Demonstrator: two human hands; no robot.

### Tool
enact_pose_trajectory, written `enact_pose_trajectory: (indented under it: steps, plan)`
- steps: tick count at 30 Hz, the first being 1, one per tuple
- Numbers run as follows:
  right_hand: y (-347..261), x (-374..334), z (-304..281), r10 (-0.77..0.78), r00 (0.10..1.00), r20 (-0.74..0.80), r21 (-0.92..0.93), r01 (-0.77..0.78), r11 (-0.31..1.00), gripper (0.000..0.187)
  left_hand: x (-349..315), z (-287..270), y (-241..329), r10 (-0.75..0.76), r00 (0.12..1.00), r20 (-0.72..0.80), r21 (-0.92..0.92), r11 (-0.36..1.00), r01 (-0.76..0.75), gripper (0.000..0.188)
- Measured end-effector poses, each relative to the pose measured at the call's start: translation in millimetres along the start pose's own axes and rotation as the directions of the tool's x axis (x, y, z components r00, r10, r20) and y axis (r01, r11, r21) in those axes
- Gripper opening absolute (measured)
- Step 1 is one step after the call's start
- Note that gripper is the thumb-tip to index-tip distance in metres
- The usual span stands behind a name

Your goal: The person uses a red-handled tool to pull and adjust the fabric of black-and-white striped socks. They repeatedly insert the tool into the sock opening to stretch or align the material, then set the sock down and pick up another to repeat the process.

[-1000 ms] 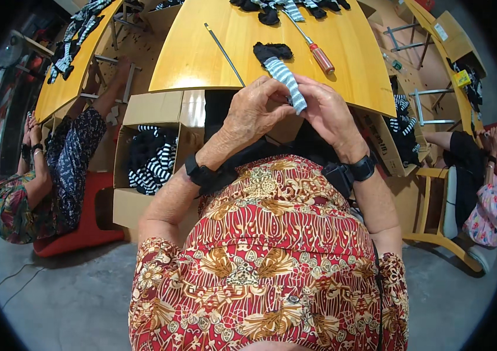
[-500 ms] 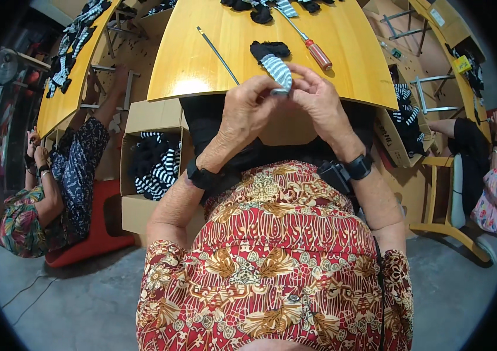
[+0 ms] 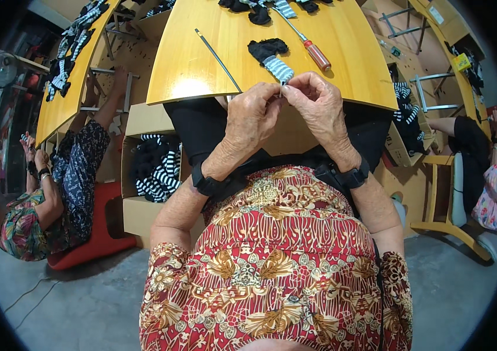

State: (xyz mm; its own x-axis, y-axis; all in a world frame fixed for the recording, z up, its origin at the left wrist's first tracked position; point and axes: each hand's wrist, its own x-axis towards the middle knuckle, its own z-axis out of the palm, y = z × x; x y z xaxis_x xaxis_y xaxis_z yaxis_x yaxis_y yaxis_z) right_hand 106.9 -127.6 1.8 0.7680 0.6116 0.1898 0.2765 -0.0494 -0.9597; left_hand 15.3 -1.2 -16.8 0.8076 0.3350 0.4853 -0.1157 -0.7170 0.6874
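Observation:
A small sock (image 3: 278, 68) with grey and white stripes and a bunched black end lies near the front edge of the yellow table (image 3: 201, 82). My left hand (image 3: 253, 114) and my right hand (image 3: 320, 108) meet at the striped end, just over that edge. Both are closed, with thumbs and fingertips pinching the fabric between them. A small dark bit shows at the right fingertips, too small to name. A thin dark rod (image 3: 218, 60) lies left of the sock. To its right is a screwdriver-like tool with a red handle (image 3: 317, 55) and a metal shaft.
More black and striped socks (image 3: 260, 13) lie along the table's far side. An open cardboard box (image 3: 149, 120) of striped socks stands at my left, and another box (image 3: 399, 143) at my right. People sit at tables on both sides, one on a red chair (image 3: 105, 210).
My hands have drawn closer together and slightly down at the sock's striped end. Less of that end shows now, as the fingers cover it. The tools have stayed on the table.

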Motion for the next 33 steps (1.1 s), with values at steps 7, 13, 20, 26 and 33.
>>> enact_pose_trajectory:
  steps: [7, 13, 20, 26, 33]
  plan:
    - [12, 3, -1, 0.009, 1.0, 0.002, -0.043, -0.008, 0.999, 0.011, -7, 1, -3, -0.003, 0.997, 0.075, -0.052, 0.999, 0.006, 0.017]
    - [25, 2, 0, 0.006, 0.994, 0.109, 0.002, -0.006, 1.0, 0.01, -6, -3, -11, -0.302, 0.911, 0.279, -0.45, 0.797, 0.402, 0.025]
    - [18, 4, -1, -0.05, 0.997, 0.066, -0.091, 0.056, 0.994, 0.015, 0, 3, -18, -0.326, 0.889, 0.322, -0.625, 0.632, 0.458, 0.022]
    - [17, 3, 2, -0.069, 0.997, 0.037, -0.046, 0.071, 0.996, 0.017, -1, 4, -9, -0.259, 0.953, 0.159, -0.345, 0.889, 0.3, 0.017]
    - [27, 4, 0, -0.168, 0.985, -0.025, -0.332, 0.151, 0.931, 0.011, -4, 10, -11, -0.206, 0.973, 0.107, -0.216, 0.95, 0.225, 0.016]
